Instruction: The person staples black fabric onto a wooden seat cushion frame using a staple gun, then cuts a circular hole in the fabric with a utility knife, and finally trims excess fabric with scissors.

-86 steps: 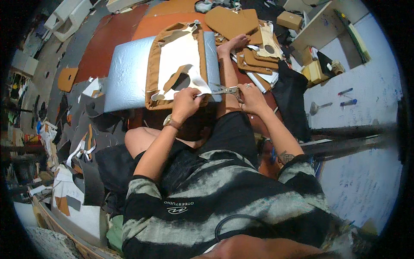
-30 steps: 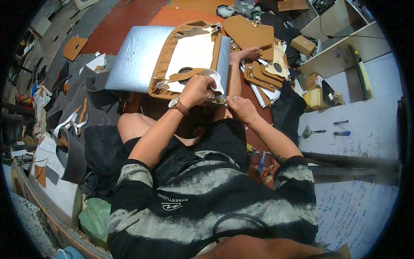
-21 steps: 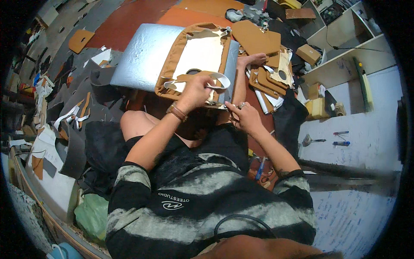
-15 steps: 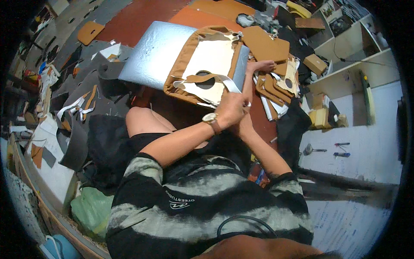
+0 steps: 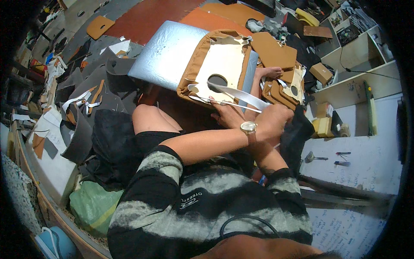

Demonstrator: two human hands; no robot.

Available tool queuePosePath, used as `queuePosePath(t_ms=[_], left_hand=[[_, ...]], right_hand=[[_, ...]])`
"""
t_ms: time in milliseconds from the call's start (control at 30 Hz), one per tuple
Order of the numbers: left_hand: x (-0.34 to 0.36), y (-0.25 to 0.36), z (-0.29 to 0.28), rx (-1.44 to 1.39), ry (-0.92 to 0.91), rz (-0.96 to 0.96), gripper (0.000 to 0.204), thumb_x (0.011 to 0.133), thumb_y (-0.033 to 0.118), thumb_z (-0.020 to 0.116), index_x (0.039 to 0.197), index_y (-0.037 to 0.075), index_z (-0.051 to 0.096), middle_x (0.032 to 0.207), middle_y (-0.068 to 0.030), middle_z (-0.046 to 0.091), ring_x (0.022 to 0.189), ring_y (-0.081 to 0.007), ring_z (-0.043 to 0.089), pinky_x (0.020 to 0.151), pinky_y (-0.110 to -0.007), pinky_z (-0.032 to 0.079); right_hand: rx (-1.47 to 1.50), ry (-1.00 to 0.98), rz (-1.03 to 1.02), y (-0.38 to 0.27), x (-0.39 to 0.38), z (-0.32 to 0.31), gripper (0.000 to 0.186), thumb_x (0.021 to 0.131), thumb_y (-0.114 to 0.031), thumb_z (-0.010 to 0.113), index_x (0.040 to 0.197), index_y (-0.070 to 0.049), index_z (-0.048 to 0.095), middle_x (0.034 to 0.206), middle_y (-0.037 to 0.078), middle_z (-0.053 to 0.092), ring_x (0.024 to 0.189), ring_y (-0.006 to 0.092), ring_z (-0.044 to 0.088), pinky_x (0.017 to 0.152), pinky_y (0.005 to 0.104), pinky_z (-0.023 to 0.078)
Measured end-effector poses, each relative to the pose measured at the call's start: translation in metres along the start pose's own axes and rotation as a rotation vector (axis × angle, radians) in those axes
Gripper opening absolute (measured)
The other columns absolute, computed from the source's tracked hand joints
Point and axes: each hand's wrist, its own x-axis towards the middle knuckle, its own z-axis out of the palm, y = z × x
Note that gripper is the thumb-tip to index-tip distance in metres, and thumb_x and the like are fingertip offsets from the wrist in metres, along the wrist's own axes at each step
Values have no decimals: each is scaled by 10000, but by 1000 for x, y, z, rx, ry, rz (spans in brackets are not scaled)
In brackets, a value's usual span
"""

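A panel with a brown cover folded round its rim (image 5: pixel 189 73) lies pale side up on a silver-wrapped block (image 5: pixel 164 54). The panel's pale face has a round hole. My forearms cross, the left over the right. My left hand (image 5: pixel 276 121), below a wristwatch (image 5: pixel 248 127), is closed on a white strip (image 5: pixel 243 96) stretched from the panel toward the right. Beneath that arm, my right hand (image 5: pixel 230 115) is at the panel's near edge, its fingertips on the edge and its thumb just below; the rest is partly covered.
Brown panels (image 5: pixel 274 52) are stacked right of the block, by my bare foot (image 5: pixel 271 72). Grey sheet scraps (image 5: pixel 116 90) and brown and white offcuts lie left. A green bag (image 5: pixel 92 205) sits lower left. Small tools (image 5: pixel 343 163) rest on a white surface at right.
My left hand has moved right, drawing the white strip out away from the panel. My right hand now shows left of it at the panel's near edge. The brown band across the hole is gone from there.
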Motion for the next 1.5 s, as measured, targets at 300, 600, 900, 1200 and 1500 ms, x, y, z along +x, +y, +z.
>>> queuePosePath(t_ms=[300, 600, 900, 1200, 1500], left_hand=[[-2, 49, -7, -342, 135, 185, 139, 780, -5, 704, 902, 62, 701, 859, -121, 701, 846, -355, 703, 710, -453, 543], [75, -122, -136, -4, 529, 89, 516, 946, 254, 757, 1387, 43, 594, 1249, -218, 710, 1092, -310, 717, 923, -426, 565], [-42, -261, -160, 840, -30, -250, 316, 972, 337, 668, 1135, 67, 651, 1427, -102, 609, 1245, -388, 588, 938, -525, 546], [-83, -209, -129, 1192, 160, -275, 239, 950, 276, 689, 943, 37, 692, 1090, -152, 640, 1166, -370, 565, 975, -541, 462], [-68, -137, -76, 502, -562, -100, 438, 781, 382, 858, 1109, 111, 756, 992, -95, 680, 1010, -323, 627, 959, -463, 439]], right_hand=[[-175, -153, -4, 5, -42, -28, 580, 984, -194, 655, 1539, -152, 489, 1164, 232, 692, 1034, 394, 680, 910, 459, 548], [4, -6, 328, 48, -142, -35, 595, 1013, -230, 684, 1564, -140, 480, 986, 148, 753, 827, 275, 736, 725, 386, 577], [923, 568, 1040, 29, -87, 1, 584, 977, -263, 753, 1479, -31, 563, 889, 67, 738, 728, 153, 679, 708, 326, 563], [471, 551, 719, 107, 38, -63, 656, 890, -345, 803, 1449, -69, 599, 1214, 260, 718, 1125, 389, 701, 971, 435, 538], [225, 170, 727, 60, -148, -81, 730, 861, -348, 833, 1508, -177, 541, 965, 175, 665, 899, 377, 665, 814, 470, 536]])
